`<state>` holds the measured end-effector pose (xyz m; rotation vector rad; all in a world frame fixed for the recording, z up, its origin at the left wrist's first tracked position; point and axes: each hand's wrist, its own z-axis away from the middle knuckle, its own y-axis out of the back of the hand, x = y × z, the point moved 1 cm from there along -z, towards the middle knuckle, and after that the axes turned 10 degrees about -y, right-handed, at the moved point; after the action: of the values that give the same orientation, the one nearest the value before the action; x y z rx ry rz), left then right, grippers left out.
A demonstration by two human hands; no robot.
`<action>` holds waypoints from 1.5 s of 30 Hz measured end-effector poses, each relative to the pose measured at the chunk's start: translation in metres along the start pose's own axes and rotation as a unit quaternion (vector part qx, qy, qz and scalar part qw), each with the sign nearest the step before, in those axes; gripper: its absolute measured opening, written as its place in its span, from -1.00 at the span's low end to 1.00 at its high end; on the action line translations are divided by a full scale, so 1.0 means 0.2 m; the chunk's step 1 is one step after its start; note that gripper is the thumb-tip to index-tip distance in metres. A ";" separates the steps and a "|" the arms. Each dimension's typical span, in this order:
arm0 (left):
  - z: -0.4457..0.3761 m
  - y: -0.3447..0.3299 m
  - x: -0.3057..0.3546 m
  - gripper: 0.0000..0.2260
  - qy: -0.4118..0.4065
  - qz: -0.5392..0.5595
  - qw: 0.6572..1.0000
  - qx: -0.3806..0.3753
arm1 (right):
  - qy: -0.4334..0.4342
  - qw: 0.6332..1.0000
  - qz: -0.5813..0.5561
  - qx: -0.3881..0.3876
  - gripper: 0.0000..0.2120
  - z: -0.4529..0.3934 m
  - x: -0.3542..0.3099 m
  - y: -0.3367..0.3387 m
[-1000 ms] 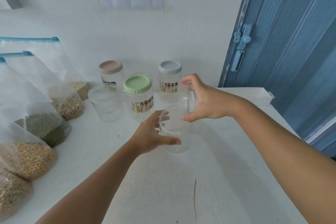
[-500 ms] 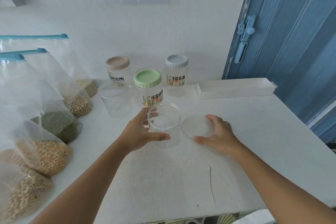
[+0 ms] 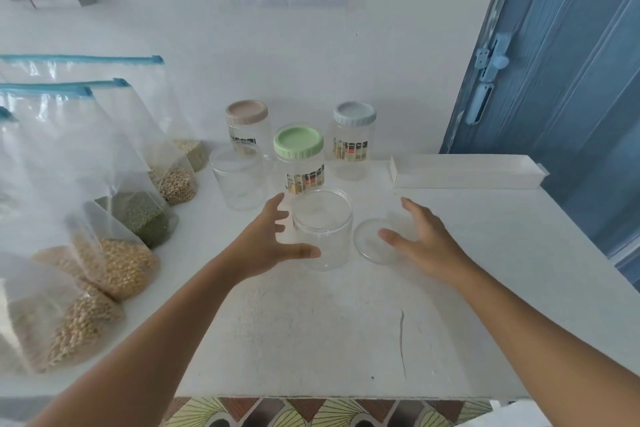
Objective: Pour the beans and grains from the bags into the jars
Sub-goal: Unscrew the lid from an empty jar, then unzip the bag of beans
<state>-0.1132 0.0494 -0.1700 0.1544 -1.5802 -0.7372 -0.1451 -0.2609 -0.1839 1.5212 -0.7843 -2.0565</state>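
An open clear jar stands upright in the middle of the white table. Its clear lid lies flat just to the right. My left hand is beside the jar with fingers spread, thumb near the jar's front wall, not gripping it. My right hand hovers over the lid's right side with relaxed fingers. Several zip bags line the left: yellow beans, green grains, tan grains.
Behind stand another clear jar and three labelled jars with green lid, beige lid and grey lid. A white tray lies at the back right. A blue door stands on the right.
My right hand took the lid off the jar, laid it on the table to the right and let go. My left hand released its grip on the jar.
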 end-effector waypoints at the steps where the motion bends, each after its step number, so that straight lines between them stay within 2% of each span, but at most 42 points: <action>1: 0.03 0.02 0.01 0.23 0.006 -0.026 1.000 0.009 | 0.018 1.000 -0.001 0.004 -0.18 0.01 -0.03 0.02; 5: 0.14 0.11 0.11 -0.04 -0.003 -0.153 0.986 0.060 | 0.082 0.996 0.027 0.024 -0.23 0.06 -0.20 0.07; 10: 0.30 0.20 0.30 -0.04 -0.014 -0.329 0.941 0.071 | 0.149 0.984 0.093 0.021 -0.18 0.13 -0.43 0.09; 16: 0.47 0.33 0.44 -0.05 -0.007 -0.408 0.910 0.068 | 0.207 0.969 0.134 0.013 -0.18 0.29 -0.74 0.04; 22: 0.71 0.39 0.45 -0.09 -0.044 -0.395 0.915 0.068 | 0.227 0.965 0.129 0.018 -0.21 0.45 -0.96 -0.12; 30: 1.18 0.56 0.30 -0.14 -0.061 -0.401 0.912 0.066 | 0.249 0.962 0.107 -0.023 -0.23 0.69 -1.19 -0.50; 32: 1.30 0.63 0.24 -0.19 -0.053 -0.400 0.912 0.075 | 0.266 0.959 0.089 -0.035 -0.28 0.75 -1.24 -0.61; 34: 1.42 0.74 0.17 -0.28 -0.042 -0.401 0.911 0.092 | 0.290 0.955 0.049 -0.048 -0.42 0.80 -1.30 -0.71; 37: 1.55 0.92 0.02 -0.39 -0.012 -0.384 0.914 0.129 | 0.303 0.947 -0.065 -0.087 -0.72 0.88 -1.39 -0.85; 38: 1.58 0.98 -0.02 -0.43 -0.001 -0.369 0.917 0.150 | 0.299 0.944 -0.099 -0.103 -0.77 0.89 -1.42 -0.88; 42: 1.63 1.20 -0.16 -0.77 0.033 -0.292 0.908 0.300 | 0.291 0.931 -0.187 -0.117 -0.70 0.90 -1.52 -1.01; 45: 1.62 1.38 -0.24 -0.87 0.063 -0.201 0.913 0.348 | 0.276 0.926 -0.243 -0.091 -0.75 0.89 -1.56 -1.08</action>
<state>-0.3185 0.4053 -0.0527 1.0570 -1.6432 -0.4259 -0.2345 0.1349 -0.0740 2.1877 0.0068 -1.7750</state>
